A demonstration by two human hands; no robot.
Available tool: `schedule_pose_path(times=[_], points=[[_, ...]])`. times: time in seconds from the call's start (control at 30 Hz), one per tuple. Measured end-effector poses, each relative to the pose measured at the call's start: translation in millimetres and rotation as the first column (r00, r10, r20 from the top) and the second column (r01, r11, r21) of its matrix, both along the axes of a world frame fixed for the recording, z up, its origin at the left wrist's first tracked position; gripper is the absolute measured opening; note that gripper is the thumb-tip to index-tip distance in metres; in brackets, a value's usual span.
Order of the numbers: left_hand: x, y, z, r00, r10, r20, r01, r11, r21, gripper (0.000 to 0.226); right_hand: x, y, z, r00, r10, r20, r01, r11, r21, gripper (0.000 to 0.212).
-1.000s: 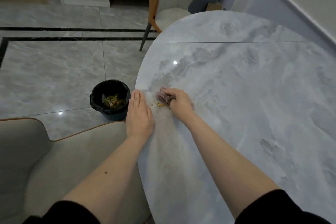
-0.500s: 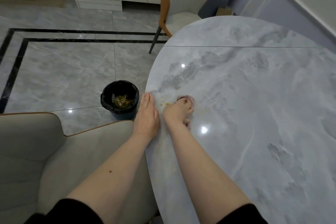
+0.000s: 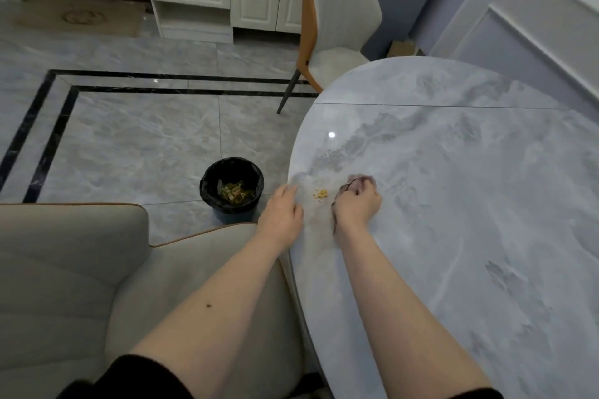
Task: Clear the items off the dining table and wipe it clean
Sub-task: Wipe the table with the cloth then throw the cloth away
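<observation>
1. The right hand (image 3: pixel 356 204), close against the left hand (image 3: pixel 281 214) half a second ago, now sits apart from it, further in on the grey marble-patterned tabletop (image 3: pixel 470 204).
2. The small heap of yellow crumbs (image 3: pixel 320 194) now lies uncovered between the two hands.
3. More of the crumpled mauve-grey cloth (image 3: pixel 358 182) shows beyond the right hand's knuckles.
4. The left hand's fingers now curl at the tabletop's edge instead of lying flat.

Single head-worn wide-angle view, looking forward and down, close over left edge of grey marble-patterned oval dining table (image 3: pixel 470 204); floor beyond.
</observation>
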State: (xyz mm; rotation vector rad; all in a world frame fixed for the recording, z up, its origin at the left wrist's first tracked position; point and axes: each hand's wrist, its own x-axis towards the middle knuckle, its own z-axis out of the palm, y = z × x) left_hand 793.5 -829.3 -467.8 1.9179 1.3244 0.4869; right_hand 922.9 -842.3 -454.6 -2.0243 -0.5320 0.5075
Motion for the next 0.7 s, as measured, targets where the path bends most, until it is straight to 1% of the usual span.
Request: schedule_pose_path(times=[0.03,0.07,0.1,0.13,0.17,0.2,0.23,0.3,0.33,0.37,0.4,0.43,0.5,0.53,0.6,0.63,0.7], points=[[-7,1,6,1.000,0.015,0.021,-0.014,0.999,-0.036,0.042,0,1,1,0.990,-0.077,-0.115,0.089,0.991,0.103,0.020],[-20,3,16,0.998,0.044,0.054,-0.040,0.996,-0.083,0.041,-5,1,8,0.959,-0.144,-0.243,0.197,0.958,0.210,0.017],[-29,4,23,0.991,0.088,0.097,-0.073,0.986,-0.150,0.040,-8,-3,18,0.916,-0.185,-0.355,0.288,0.921,0.263,0.018],[-44,7,33,0.977,0.149,0.154,-0.113,0.968,-0.223,0.040,-20,-7,33,0.855,-0.204,-0.477,0.370,0.885,0.284,0.022],[-56,10,43,0.953,0.221,0.209,-0.154,0.942,-0.297,0.039,-32,-12,49,0.789,-0.197,-0.581,0.417,0.867,0.272,0.026],[-64,13,50,0.918,0.302,0.258,-0.192,0.906,-0.378,0.037,-40,-18,60,0.724,-0.173,-0.667,0.446,0.856,0.263,0.028],[-86,17,60,0.878,0.371,0.302,-0.218,0.873,-0.437,0.035,-61,-22,71,0.691,-0.137,-0.709,0.448,0.851,0.272,0.028],[-128,17,75,0.822,0.450,0.349,-0.231,0.823,-0.519,0.030,-108,-29,84,0.677,-0.020,-0.736,0.368,0.875,0.314,0.024],[-148,16,82,0.806,0.470,0.359,-0.227,0.806,-0.546,0.027,-133,-30,86,0.651,0.017,-0.759,0.351,0.879,0.321,0.025],[-175,13,88,0.785,0.489,0.381,-0.210,0.788,-0.579,0.026,-166,-31,91,0.592,0.038,-0.805,0.374,0.872,0.316,0.027],[-201,10,93,0.768,0.505,0.394,-0.191,0.767,-0.612,0.026,-199,-31,96,0.570,0.064,-0.819,0.367,0.872,0.324,0.028],[-224,6,98,0.746,0.523,0.412,-0.169,0.747,-0.644,0.027,-232,-30,100,0.552,0.113,-0.826,0.350,0.868,0.352,0.028],[-269,-1,110,0.716,0.537,0.446,-0.126,0.728,-0.674,0.023,-299,-29,106,0.542,0.156,-0.826,0.313,0.874,0.371,0.033],[-300,-2,117,0.703,0.533,0.471,-0.115,0.738,-0.665,0.018,-338,-28,109,0.523,0.177,-0.834,0.300,0.877,0.374,0.034],[-358,2,128,0.676,0.517,0.525,-0.121,0.781,-0.613,0.022,-408,-23,123,0.508,0.231,-0.830,0.246,0.885,0.397,0.028],[-372,4,131,0.679,0.495,0.542,-0.123,0.805,-0.580,0.023,-426,-23,128,0.511,0.258,-0.820,0.224,0.881,0.417,0.025],[-418,14,136,0.699,0.467,0.542,-0.151,0.837,-0.526,0.014,-469,-9,133,0.529,0.296,-0.796,0.187,0.874,0.449,0.024]])
